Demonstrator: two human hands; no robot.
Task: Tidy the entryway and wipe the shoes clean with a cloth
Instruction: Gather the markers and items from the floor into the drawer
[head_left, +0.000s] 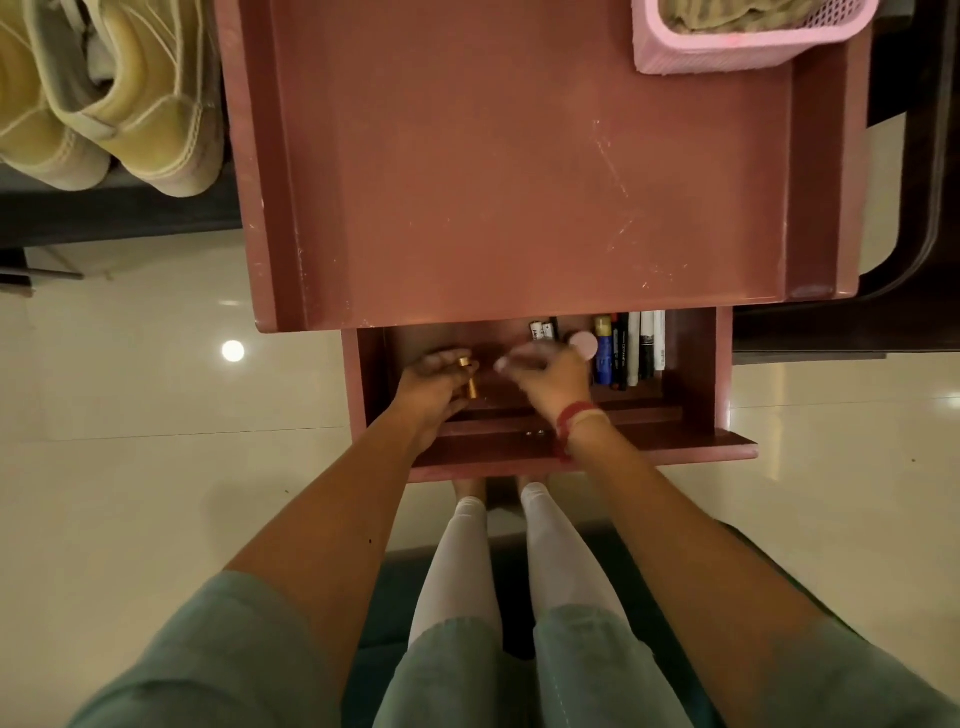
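I saw both hands inside the bench's (519, 182) open drawer (696, 364). The left hand (434, 382) gripped a small gold cylinder (469, 378); the right hand (545, 376) was blurred, so I couldn't tell its hold. The shoes (130, 104) sat on a shelf (130, 208) far left, and the cloth (727, 15) lay in a pink basket (727, 54) on the bench.
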